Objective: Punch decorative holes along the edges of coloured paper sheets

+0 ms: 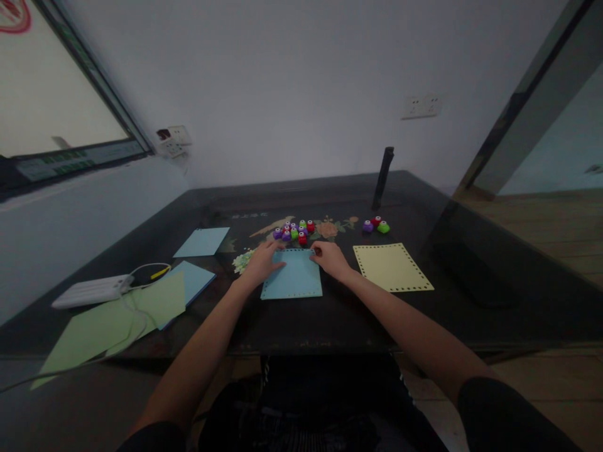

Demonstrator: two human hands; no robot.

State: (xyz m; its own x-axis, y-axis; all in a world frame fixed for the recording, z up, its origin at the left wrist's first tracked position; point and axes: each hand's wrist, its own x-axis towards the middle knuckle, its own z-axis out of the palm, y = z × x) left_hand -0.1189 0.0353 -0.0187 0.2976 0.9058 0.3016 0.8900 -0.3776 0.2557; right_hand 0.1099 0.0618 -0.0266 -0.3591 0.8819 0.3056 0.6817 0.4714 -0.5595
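Observation:
A light blue sheet of paper lies on the dark table in front of me, with small holes along its top and bottom edges. My left hand rests on its upper left side, thumb and fingers apart. At the upper right corner, my right hand has thumb and forefinger closed on the blue paper. Just beyond the sheet sits a cluster of small purple, red and green toys with eye-like tops. To the right lies a pale yellow sheet with holes around its border.
Three more eye-topped toys sit right of the cluster, near a black upright stand. At left are another blue sheet, green sheets overlapping blue paper, and a white power bank with a cable.

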